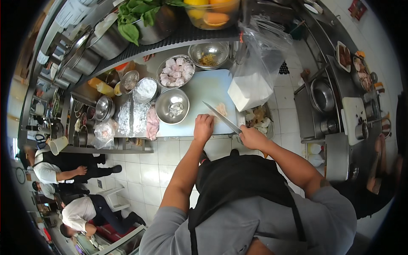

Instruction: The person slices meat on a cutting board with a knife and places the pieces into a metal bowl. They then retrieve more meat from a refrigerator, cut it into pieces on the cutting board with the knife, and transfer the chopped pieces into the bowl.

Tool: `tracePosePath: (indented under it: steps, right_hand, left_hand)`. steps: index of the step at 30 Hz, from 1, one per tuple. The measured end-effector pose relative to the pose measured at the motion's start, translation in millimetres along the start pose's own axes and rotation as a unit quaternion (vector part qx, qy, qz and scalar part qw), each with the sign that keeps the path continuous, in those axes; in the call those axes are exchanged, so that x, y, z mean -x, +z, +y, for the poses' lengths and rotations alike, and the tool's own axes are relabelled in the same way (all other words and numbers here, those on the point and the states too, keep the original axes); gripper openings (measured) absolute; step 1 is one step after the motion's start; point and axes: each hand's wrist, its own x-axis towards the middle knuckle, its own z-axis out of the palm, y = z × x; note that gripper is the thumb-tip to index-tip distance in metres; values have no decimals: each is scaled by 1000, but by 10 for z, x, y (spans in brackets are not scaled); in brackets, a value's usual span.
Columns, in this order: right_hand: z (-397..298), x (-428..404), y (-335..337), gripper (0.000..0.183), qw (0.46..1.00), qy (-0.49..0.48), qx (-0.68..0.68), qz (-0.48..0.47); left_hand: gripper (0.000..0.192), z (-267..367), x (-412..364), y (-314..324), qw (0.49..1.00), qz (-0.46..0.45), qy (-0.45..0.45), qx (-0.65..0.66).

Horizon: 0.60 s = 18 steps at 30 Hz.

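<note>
In the head view, my right hand [251, 137] grips the handle of a chef's knife [222, 118]. Its blade slants up and left over a pale blue-white cutting board [210, 86]. Just beyond the blade lies a small pile of pale food pieces [221, 109], perhaps raw meat. My left hand [204, 127] rests at the board's near edge, left of the blade, fingers curled downward. Whatever may be under those fingers is hidden. A steel bowl [172, 106] with a shiny patch at its bottom stands on the board's left part.
Behind are a bowl of pale raw meat [177, 70] and a colander [208, 55] with yellowish bits. A plastic bag [250, 91] with white contents hangs at the board's right, above a scrap container [259, 119]. A loaded shelf [178, 44] overhangs the counter. People [60, 170] are at left.
</note>
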Motion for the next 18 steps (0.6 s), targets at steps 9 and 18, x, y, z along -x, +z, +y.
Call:
tracePosePath:
  steps: [9,18]
  right_hand:
    - [-30,111,-176,25,991,21,-90,94]
    - [-78,463,-64,26,971,79,-180,138]
  left_hand:
    - [40,42,-856,-265,952,-285,82,-71]
    - [38,24,-1052,-137,847,-417,317,-92]
